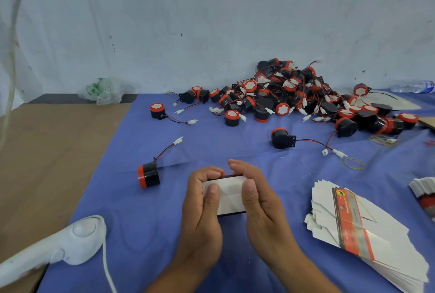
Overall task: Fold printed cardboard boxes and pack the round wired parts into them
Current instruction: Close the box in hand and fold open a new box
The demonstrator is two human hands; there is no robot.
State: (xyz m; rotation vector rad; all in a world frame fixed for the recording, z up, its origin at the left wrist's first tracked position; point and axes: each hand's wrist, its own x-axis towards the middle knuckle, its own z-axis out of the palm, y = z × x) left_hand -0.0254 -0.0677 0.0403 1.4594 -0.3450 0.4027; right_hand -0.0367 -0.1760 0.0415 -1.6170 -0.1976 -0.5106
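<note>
Nearest the camera, the left hand (202, 198) and right hand (256, 196) gripped a small box (229, 195) between them just above the blue cloth (164, 234). Their fingers curled over its far edge and both thumbs pressed on its white face, probably to square the folded panels or push a flap home. Whether a part was already inside could not be told.

A stack of flat blanks (367, 229) lay just to the right, within easy reach of the right hand for the next box. At the lower left, a white device (80, 241) with a cord sat half on the cloth, apart from the work.

Beyond the left hand, one round part (148, 175) lay on its side with its wire trailing away, near enough to look like the next piece for packing. A rubber band (352, 163) lay further right. A second loose part (282, 138) sat past the hands.

At the back of the surface, the pile (294, 95) of red-and-black parts was heaped against the wall as stock. A plastic bag (103, 91) sat at its left, and a bottle (412, 86) lay at the far right.
</note>
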